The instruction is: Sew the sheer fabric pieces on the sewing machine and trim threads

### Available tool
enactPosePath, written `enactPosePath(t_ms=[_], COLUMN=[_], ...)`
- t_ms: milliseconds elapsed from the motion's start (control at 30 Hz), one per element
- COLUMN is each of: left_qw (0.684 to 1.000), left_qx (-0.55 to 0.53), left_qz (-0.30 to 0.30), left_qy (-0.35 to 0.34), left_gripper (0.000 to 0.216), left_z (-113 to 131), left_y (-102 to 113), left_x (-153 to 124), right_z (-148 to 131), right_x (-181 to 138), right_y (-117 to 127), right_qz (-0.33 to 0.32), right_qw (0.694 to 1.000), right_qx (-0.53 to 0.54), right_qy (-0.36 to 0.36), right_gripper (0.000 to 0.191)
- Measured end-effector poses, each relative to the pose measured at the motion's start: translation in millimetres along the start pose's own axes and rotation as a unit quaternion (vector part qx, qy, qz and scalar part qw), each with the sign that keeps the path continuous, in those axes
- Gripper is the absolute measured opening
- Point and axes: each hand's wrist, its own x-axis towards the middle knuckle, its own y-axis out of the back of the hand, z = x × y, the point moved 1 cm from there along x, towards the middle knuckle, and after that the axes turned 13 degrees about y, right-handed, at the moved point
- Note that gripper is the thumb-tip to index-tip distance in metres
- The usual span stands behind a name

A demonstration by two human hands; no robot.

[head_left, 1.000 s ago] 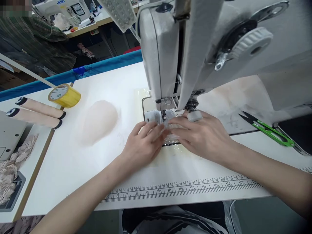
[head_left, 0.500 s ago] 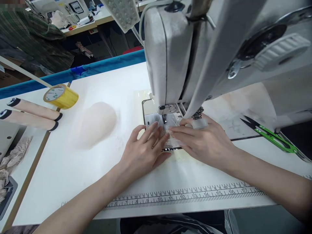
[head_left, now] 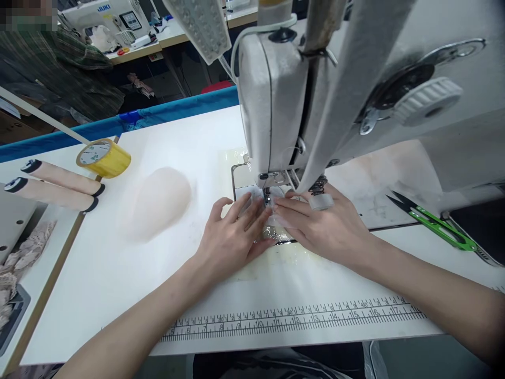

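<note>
Palm down beside the needle, my left hand [head_left: 232,231] has its fingers spread, and the fingertips rest on a small piece of sheer, whitish fabric [head_left: 283,220]. From the other side, my right hand [head_left: 325,223] lies with its fingers stretched out on the same fabric; part of it is behind the thread spring. Between the two sets of fingertips is the presser foot [head_left: 267,196] of the sewing machine [head_left: 260,100]. The fabric's edges are hard to make out, being see-through and partly covered by my fingers.
A sheer beige fabric piece [head_left: 161,202] lies on the white table at left, near yellow tape [head_left: 104,158] and two thread spools [head_left: 51,195]. Green thread snips [head_left: 436,221] lie at right. A printed ruler [head_left: 295,318] runs along the front edge. A person [head_left: 59,68] is behind.
The sheer fabric has shifted slightly away from me under the presser foot, showing more of the plate in front. Both hands keep nearly the same pose; the camera view has shifted a little.
</note>
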Motion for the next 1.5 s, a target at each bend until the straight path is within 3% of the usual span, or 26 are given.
enactPosePath(t_ms=[367, 867, 1500], left_qw=[1.0, 1.0, 1.0], left_qx=[-0.013, -0.013, -0.009], left_qz=[0.013, 0.005, 0.012], left_qy=[-0.012, -0.003, 0.003], left_gripper=[0.035, 0.032, 0.035], left_z=[0.9, -2.4, -6.0], left_y=[4.6, 2.9, -1.9], left_x=[-2.8, 0.4, 4.0], right_z=[-5.4, -3.2, -0.8], right_x=[-3.7, -0.5, -1.1], right_y=[-0.2, -1.3, -6.3], right_qz=[0.049, -0.02, 0.06], right_qw=[0.998, 1.0, 0.995], right_qx=[-0.012, 0.006, -0.065], right_qy=[0.027, 0.006, 0.038], right_gripper=[0.026, 0.034, 0.025])
